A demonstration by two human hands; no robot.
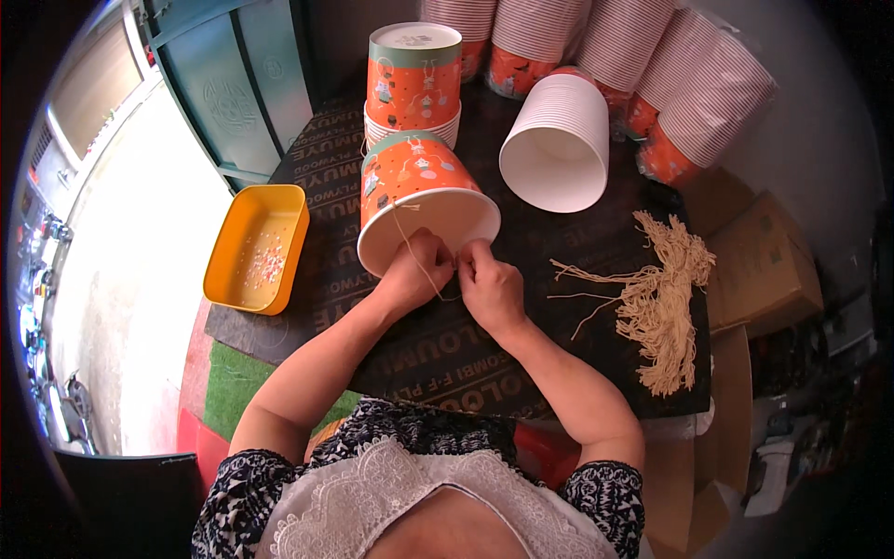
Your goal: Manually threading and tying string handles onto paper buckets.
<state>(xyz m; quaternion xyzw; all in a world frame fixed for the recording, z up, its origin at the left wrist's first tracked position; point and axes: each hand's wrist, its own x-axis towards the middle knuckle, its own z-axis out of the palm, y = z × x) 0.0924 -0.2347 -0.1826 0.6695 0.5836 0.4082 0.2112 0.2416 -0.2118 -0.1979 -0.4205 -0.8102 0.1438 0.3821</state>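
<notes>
An orange, patterned paper bucket point(419, 172) lies tilted on the black table, its white mouth toward me. From its upper rim a thin beige string point(406, 240) hangs across the mouth, over my left hand and down in a loop. My left hand point(417, 272) is closed at the near side of the mouth, fingertips pinched together. Against it my right hand point(492, 287) is closed too, thumb and forefinger pinching near the rim. The string runs between both hands; the exact spot where the fingertips grip is partly hidden.
Behind stands an upside-down stack of matching buckets point(415, 88). A white bucket stack point(556, 140) lies to its right. Bagged bucket stacks point(712, 98) line the back. A bundle of beige strings point(666, 298) lies right; a yellow tray point(225, 252) with small bits sits left.
</notes>
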